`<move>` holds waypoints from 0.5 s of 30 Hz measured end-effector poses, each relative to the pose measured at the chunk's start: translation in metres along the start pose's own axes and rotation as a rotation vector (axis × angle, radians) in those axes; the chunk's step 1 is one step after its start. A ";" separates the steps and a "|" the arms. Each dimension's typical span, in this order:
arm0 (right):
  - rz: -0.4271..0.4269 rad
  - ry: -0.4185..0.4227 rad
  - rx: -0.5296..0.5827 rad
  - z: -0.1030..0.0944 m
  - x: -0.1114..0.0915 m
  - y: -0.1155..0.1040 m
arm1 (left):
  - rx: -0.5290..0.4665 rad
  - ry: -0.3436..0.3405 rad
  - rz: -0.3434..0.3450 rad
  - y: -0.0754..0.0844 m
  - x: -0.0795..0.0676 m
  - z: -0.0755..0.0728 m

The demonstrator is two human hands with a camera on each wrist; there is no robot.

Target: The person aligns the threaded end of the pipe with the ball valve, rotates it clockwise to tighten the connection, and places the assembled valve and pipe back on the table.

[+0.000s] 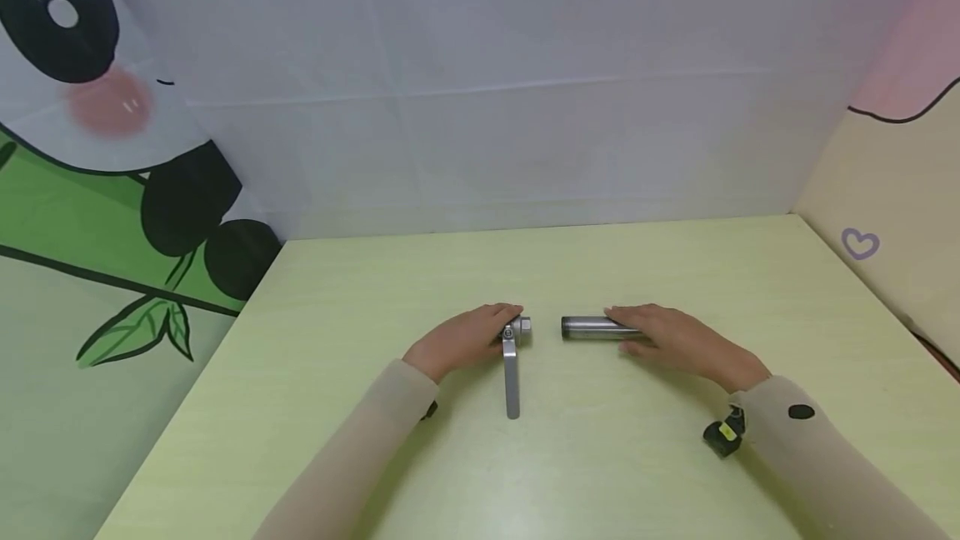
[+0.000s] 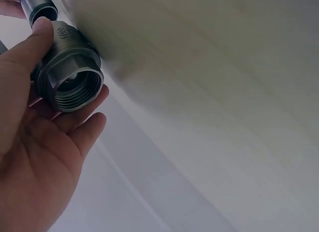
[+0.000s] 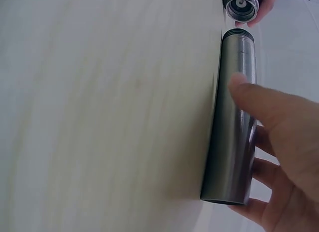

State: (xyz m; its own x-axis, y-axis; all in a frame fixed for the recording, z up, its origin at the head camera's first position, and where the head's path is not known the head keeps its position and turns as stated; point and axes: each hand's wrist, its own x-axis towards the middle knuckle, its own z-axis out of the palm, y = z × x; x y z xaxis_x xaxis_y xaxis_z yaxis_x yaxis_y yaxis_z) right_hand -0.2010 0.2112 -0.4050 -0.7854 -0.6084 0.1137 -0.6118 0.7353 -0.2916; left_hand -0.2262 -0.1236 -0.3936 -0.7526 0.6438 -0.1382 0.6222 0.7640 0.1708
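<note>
Near the middle of the table, my left hand (image 1: 459, 345) holds a metal ball valve (image 1: 523, 331) between thumb and fingers. Its lever handle (image 1: 512, 386) points toward me. In the left wrist view the near threaded opening of the valve (image 2: 70, 77) is visible, with the thumb on one side and fingertips on the other. To the right, my right hand (image 1: 686, 346) grips a steel pipe (image 1: 592, 328) lying along the table. The right wrist view shows the pipe's threaded end (image 3: 238, 34) facing the valve, with a small gap between. The thumb lies along the pipe.
A pale wood-grain table (image 1: 390, 282) carries both parts. A plain light cloth (image 1: 487, 140) hangs at its back edge. Printed panels stand at the left (image 1: 187, 198) and right (image 1: 892, 190). A dark strapped device (image 1: 723, 435) sits at the right wrist.
</note>
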 end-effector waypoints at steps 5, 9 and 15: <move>-0.015 0.014 -0.037 0.001 -0.001 0.001 | 0.004 0.002 0.016 0.004 0.003 -0.001; -0.017 0.035 -0.072 0.002 -0.001 0.001 | 0.011 0.021 0.034 0.005 0.004 0.000; -0.011 0.038 -0.107 0.004 0.000 0.002 | -0.011 0.037 0.057 0.006 0.007 0.002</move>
State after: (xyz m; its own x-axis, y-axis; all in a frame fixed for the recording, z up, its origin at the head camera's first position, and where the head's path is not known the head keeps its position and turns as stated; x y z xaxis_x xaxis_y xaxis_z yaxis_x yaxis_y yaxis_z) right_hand -0.2023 0.2113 -0.4088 -0.7803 -0.6065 0.1526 -0.6254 0.7576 -0.1871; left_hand -0.2267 -0.1144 -0.3955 -0.7238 0.6838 -0.0924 0.6617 0.7258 0.1884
